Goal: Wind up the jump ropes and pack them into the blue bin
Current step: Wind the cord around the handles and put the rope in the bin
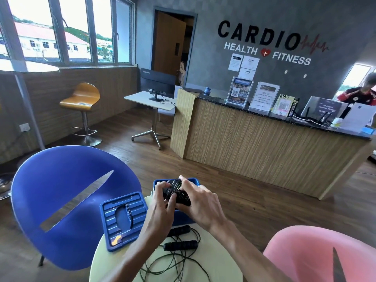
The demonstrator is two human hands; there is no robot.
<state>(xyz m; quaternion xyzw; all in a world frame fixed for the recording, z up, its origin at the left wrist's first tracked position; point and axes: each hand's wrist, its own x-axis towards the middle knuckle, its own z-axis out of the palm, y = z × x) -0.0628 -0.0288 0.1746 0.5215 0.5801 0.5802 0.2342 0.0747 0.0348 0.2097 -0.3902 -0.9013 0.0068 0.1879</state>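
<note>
black wound rope point(177, 193) gripped by left hand point(162, 202); right hand point(200, 202) too

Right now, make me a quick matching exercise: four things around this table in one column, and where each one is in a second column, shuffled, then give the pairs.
Column one:
1. wound jump rope
2. loose jump rope
3. bin lid
4. blue chair

Column two:
A. lying uncoiled on the round table
B. left of the table
C. gripped by both hands, left hand and right hand, over the blue bin
D. flat on the table's left edge, beside the bin

Pairs: 1-C, 2-A, 3-D, 4-B
</note>
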